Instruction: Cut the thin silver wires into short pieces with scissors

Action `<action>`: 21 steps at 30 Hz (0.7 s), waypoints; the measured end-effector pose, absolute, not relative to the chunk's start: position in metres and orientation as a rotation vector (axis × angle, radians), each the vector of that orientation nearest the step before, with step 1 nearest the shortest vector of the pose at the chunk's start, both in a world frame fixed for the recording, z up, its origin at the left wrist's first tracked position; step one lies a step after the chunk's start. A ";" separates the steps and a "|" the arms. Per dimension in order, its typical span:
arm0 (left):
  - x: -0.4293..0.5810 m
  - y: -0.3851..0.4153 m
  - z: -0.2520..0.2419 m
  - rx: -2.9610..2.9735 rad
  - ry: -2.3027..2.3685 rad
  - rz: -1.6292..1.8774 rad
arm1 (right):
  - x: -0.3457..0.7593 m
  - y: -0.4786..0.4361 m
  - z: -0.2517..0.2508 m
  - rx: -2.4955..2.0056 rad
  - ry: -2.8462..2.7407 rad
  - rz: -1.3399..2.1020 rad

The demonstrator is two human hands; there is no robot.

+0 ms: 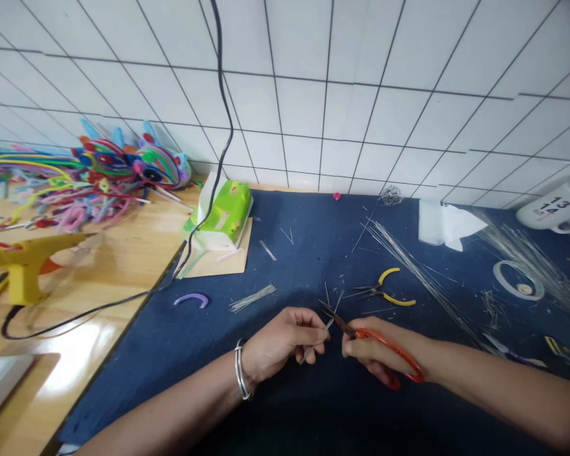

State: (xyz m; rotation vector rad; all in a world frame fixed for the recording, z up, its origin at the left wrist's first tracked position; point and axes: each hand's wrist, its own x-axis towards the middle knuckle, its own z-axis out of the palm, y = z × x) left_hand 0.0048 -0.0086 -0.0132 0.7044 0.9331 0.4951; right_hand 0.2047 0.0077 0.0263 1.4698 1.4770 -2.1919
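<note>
At lower left of the yellow-handled pliers (pixel 378 291), I am seeing the left hand (pixel 285 342) pinching thin wires (pixel 338 304); below the pliers, the right hand (pixel 371 350) is gripping red-handled scissors (pixel 396 349).

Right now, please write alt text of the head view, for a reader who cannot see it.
A person's left hand holds thin wires while the right hand holds red-handled scissors close to them, above a dark blue tabletop. Yellow-handled pliers and a small wire bundle lie beyond.
</note>
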 end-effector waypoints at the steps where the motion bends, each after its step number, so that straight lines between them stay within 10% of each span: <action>1: 0.005 -0.009 -0.013 0.709 0.930 0.491 | 0.206 0.008 0.026 1.443 1.491 -2.219; 21: 0.006 -0.007 -0.010 0.717 0.955 0.465 | 0.209 0.001 0.012 1.492 1.117 -2.405</action>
